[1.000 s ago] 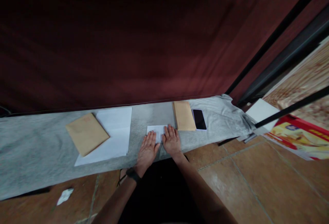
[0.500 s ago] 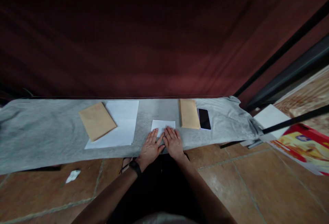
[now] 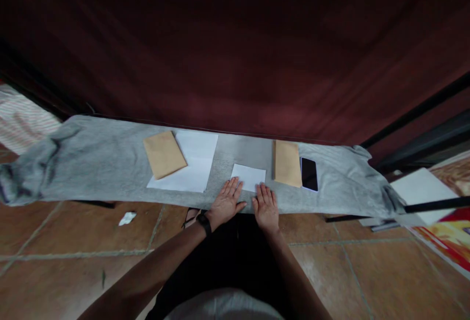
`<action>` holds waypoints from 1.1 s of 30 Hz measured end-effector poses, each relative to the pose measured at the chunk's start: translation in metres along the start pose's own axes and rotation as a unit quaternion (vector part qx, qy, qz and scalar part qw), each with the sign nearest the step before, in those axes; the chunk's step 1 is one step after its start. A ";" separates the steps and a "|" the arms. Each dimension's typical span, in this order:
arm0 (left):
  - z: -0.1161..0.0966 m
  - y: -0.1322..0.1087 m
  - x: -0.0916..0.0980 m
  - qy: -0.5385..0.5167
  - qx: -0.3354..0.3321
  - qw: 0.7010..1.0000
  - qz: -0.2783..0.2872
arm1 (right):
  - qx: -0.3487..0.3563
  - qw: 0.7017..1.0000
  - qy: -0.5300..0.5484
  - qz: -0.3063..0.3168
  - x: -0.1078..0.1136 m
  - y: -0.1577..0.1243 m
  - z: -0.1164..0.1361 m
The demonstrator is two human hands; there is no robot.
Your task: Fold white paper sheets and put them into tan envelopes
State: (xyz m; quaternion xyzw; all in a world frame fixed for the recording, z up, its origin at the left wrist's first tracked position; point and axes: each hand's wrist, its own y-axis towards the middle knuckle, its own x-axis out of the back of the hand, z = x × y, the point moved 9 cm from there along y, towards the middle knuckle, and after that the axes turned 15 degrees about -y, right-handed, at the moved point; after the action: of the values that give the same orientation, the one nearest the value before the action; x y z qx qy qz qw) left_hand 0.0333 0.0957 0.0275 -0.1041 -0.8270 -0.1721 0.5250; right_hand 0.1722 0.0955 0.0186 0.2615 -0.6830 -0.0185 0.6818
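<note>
A small rectangle of white paper (image 3: pixel 250 174) is laid flat on a grey cloth (image 3: pixel 99 158), directly before the person, and its near corners are covered by the two hands. The left hand (image 3: pixel 224 206) is held open and palm down, its fingers stretched out and slightly spread, its thumb set apart and pointed toward the right hand. The near left corner of the paper is touched by the left fingertips; nothing is gripped. A dark band (image 3: pixel 204 223) is worn on the left wrist. The right hand (image 3: pixel 267 212) is likewise opened flat, palm down, with its fingers kept closer together and its thumb angled out toward the left. Its fingertips are placed at the near right corner, and nothing is grasped by it either. How firmly the paper is pressed cannot be told. The hands are kept apart, with a stretch of the paper's near edge left uncovered between them.

To the left, larger white sheets (image 3: pixel 196 163) are spread on the cloth, partly covered by a brown paper envelope (image 3: pixel 164 154) set at a slant. To the right of the small paper, a second brown envelope (image 3: pixel 288 163), with a thick left side, is placed. Just beside it a smartphone (image 3: pixel 309 174) is laid, its dark screen turned up.
</note>
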 end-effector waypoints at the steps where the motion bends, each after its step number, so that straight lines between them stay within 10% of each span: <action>1: 0.001 -0.001 0.000 0.001 0.003 1.000 0.000 | -0.003 1.000 -0.001 -0.003 -0.001 -0.001 0.000; 16: 0.005 -0.002 0.007 0.013 0.032 0.999 -0.023 | -0.017 1.000 0.000 -0.006 -0.004 -0.004 0.000; 24: 0.000 0.035 -0.004 -0.014 0.021 0.999 -0.035 | -0.025 0.999 -0.008 -0.036 0.001 -0.001 0.003; 33: 0.049 0.063 -0.001 -0.051 0.147 0.984 -0.085 | -0.047 0.999 -0.007 -0.020 0.007 0.003 0.002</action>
State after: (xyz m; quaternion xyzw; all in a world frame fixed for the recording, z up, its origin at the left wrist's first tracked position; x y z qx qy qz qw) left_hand 0.0149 0.1727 0.0187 0.0365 -0.8747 -0.0868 0.4754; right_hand 0.1698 0.0948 0.0266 0.2424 -0.6805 -0.0660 0.6883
